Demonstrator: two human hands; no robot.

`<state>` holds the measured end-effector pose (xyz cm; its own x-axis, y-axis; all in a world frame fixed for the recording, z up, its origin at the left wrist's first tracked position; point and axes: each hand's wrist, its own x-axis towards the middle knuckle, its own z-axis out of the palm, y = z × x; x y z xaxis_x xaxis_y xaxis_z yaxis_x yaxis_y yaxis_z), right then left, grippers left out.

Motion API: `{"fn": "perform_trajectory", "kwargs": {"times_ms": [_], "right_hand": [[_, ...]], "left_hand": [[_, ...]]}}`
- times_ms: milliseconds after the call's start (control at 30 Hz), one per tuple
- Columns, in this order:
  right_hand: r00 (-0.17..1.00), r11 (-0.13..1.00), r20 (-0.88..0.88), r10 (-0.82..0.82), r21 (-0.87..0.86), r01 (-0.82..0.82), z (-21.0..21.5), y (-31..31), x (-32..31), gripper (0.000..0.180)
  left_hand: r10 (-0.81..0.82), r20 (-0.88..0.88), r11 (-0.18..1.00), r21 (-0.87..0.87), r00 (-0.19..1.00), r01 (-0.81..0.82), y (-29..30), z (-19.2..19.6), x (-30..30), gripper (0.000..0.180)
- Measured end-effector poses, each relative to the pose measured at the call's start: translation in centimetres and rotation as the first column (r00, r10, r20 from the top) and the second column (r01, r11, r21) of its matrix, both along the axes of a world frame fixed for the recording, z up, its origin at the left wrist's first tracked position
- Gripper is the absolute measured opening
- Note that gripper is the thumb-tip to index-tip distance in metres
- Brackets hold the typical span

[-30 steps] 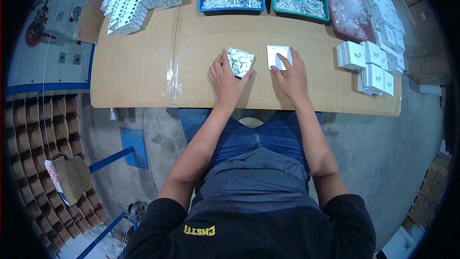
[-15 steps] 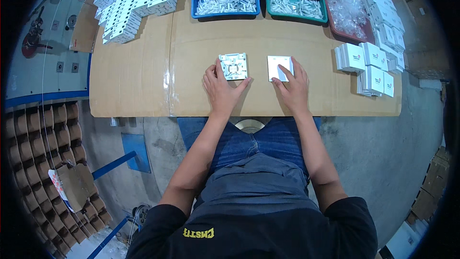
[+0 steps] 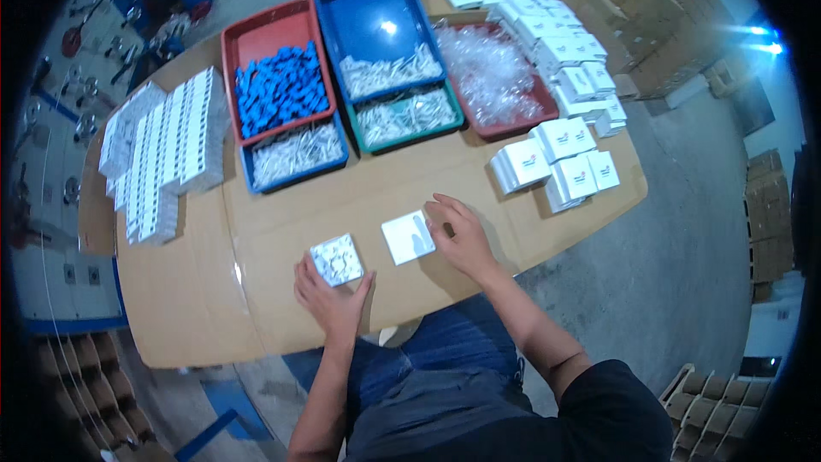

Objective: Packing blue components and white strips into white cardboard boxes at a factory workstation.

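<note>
On the cardboard-covered table lies a white square plate with a moulded, cut-out face [image 3: 336,259]. My left hand [image 3: 333,301] is closed round it, fingers along its left edge and thumb by its lower right corner. Just to the right lies a smooth, blank white square plate [image 3: 408,238], with a shadow across its right part. My right hand [image 3: 462,239] is beside that plate's right edge, its fingers apart and nothing held. Whether its thumb touches the plate I cannot tell.
White boxy units [image 3: 175,154] stand in rows at left. Behind are a red tray [image 3: 269,24] of blue parts, blue [image 3: 368,13] and green trays [image 3: 410,139] of small white pieces, and a dark red tray [image 3: 513,127] of clear plastic. Stacked white square pieces [image 3: 569,139] stand at right.
The view has tilted and turned, showing more of the trays and room. My right hand's fingers have come off the blank plate to its right side. My left hand stays at the moulded plate.
</note>
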<state>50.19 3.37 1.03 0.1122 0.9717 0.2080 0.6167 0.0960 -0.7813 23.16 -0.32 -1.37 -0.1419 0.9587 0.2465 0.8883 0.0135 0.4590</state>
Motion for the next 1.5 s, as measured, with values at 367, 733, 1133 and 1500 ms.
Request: {"fn": "perform_trajectory", "kwargs": {"times_ms": [367, 733, 1133, 1500], "right_hand": [[0.865, 0.978, 0.461, -0.196, 0.156, 0.138, 7.2, 24.3, 19.1, 0.029], [0.641, 0.979, 0.764, -0.068, -0.072, 0.190, 3.6, 40.8, 29.4, 0.030], [0.403, 0.997, 0.913, -0.059, 0.033, 0.070, 0.0, 42.0, 31.8, 0.037], [0.536, 0.923, 0.844, 0.006, -0.211, 0.322, 4.1, 40.3, 28.1, 0.031]], "left_hand": [[-0.018, -0.026, 0.997, -0.081, 1.000, 0.016, 0.5, 0.4, 0.4, 0.122], [-0.026, -0.070, 0.982, -0.186, 0.997, 0.012, 0.7, 0.4, 0.2, 0.123], [-0.047, -0.067, 0.985, -0.169, 0.997, 0.035, 1.2, 0.2, 0.3, 0.119], [-0.038, -0.062, 0.985, -0.168, 0.997, 0.028, 0.6, 0.3, 0.3, 0.119]]}}
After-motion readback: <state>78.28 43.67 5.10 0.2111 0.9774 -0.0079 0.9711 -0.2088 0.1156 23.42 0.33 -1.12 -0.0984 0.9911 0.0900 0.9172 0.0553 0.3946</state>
